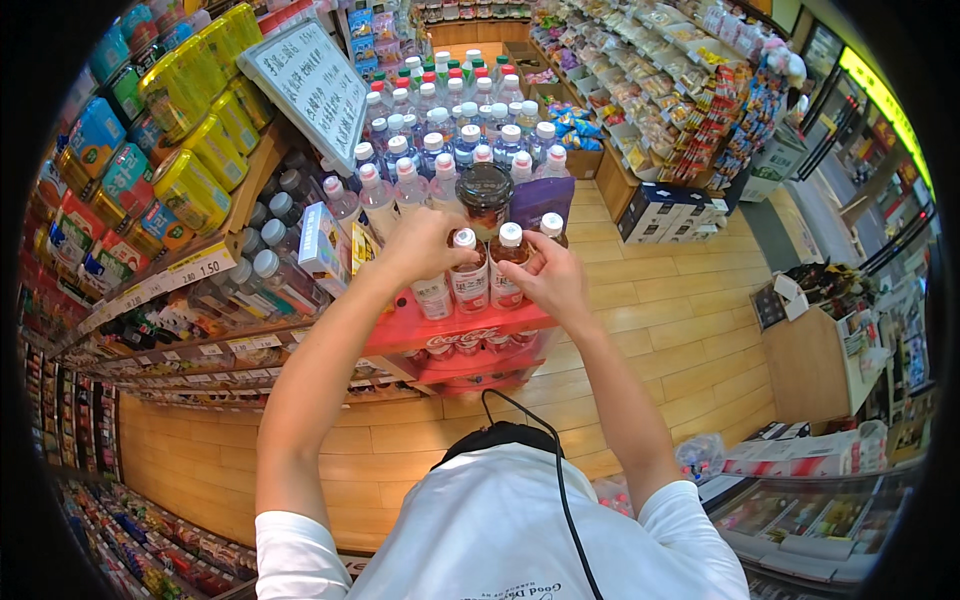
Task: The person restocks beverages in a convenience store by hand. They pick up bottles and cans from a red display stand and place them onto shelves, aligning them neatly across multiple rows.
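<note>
Two plastic drink bottles with white caps and red-brown contents stand upright side by side at the front of a red Coca-Cola display rack [469, 330]. My left hand [427, 244] has its thumb across the neck of the left bottle [471, 289], its other fingers partly hidden behind. My right hand [553, 277] grips the right bottle [510, 289] near its shoulder, thumb in front. A third white-capped bottle [553, 225] is partly hidden behind my right hand. A paler bottle [433, 298] is left of the pair. Behind them sits a dark-lidded cup [485, 195] beside a purple pouch [541, 201].
Rows of capped bottles [450, 124] fill the space behind the rack. A handwritten whiteboard [307, 86] leans at the left, beside shelves of yellow can packs [191, 191]. Boxes [667, 214] rest on the wooden floor [675, 330] by a snack shelf. A counter [806, 360] stands at the right.
</note>
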A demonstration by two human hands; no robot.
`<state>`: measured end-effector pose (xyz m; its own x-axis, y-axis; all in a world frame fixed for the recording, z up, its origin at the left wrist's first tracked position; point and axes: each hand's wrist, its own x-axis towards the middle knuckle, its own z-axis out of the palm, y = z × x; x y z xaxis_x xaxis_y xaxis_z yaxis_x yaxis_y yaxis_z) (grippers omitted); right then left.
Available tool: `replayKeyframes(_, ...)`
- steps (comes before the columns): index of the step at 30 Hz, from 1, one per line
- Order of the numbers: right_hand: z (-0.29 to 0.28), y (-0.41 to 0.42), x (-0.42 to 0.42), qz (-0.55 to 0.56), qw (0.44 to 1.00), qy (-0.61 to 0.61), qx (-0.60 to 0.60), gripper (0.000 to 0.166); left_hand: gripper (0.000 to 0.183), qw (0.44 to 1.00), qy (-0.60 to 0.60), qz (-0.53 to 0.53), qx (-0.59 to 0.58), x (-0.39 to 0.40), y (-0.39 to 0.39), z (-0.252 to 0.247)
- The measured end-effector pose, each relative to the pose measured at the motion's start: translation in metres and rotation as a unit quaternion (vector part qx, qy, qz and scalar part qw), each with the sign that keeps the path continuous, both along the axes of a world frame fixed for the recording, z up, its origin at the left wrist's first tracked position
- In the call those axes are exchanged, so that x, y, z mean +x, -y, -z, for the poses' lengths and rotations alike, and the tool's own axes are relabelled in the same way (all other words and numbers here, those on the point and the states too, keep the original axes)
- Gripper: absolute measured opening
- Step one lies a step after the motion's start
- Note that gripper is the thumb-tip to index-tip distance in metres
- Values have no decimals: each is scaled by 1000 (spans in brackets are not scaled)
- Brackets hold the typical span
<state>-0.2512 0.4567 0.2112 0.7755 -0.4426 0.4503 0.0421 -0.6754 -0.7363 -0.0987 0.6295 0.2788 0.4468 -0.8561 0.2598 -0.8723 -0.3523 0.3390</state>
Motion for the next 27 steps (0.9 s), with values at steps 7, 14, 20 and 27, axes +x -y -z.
replayKeyframes(7,-30,16,8,-84,990,-104,54,46,35,1000,7,-3,11,-3,0,0)
replayKeyframes(14,-49,15,24,-44,976,-190,-100,36,37,1000,-7,17,17,-2,-4,2)
replayKeyframes(20,-54,16,24,-83,977,-172,-91,31,38,998,-35,-9,45,-2,-8,-2)
replayKeyframes(27,-56,19,25,-112,972,-194,-68,29,37,998,-47,-9,51,-6,-7,-4)
